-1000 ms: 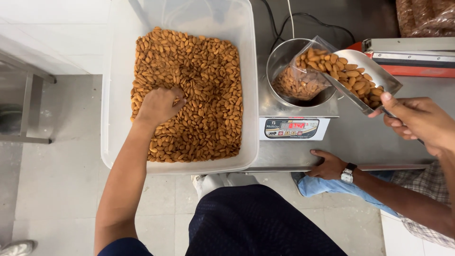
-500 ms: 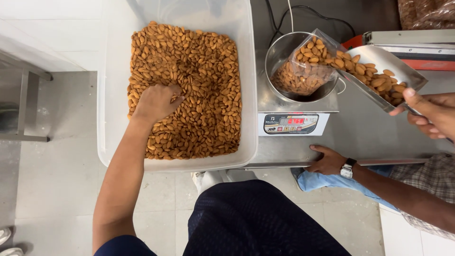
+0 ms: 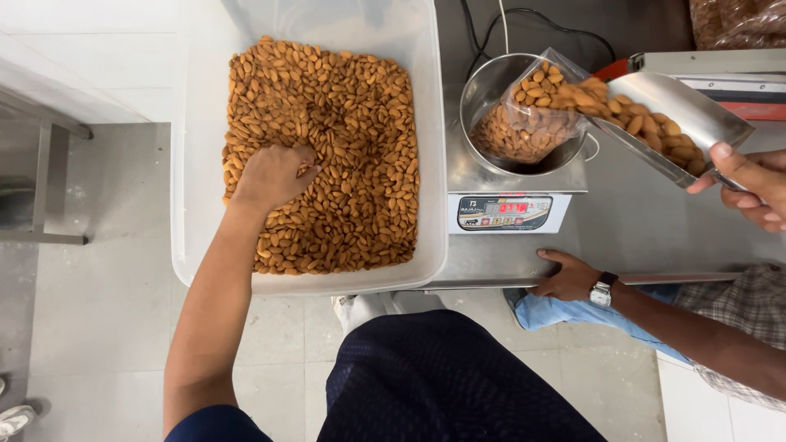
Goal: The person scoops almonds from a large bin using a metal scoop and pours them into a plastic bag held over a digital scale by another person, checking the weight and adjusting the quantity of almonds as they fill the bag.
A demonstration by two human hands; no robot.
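left hand (image 3: pixel 274 176) knuckles-up in almonds (image 3: pixel 352 123) inside clear tub (image 3: pixel 196 164), fingers curled under; handful gripped or not, cannot tell. right hand out of view. risks: leaning hard on tub, which seems to overhang the floor at left and near rim; nuts flicked over low near wall. co-worker's hand (image 3: pixel 749 184) tipping steel scoop (image 3: pixel 688 106) at bag (image 3: pixel 532 106) on scale (image 3: pixel 508 214), overshoot likely there. open room mid-tub; crowded at right.

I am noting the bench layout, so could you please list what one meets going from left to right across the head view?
Metal table leg → left hand in the almonds of the clear tub → scale display → metal scoop → right hand.
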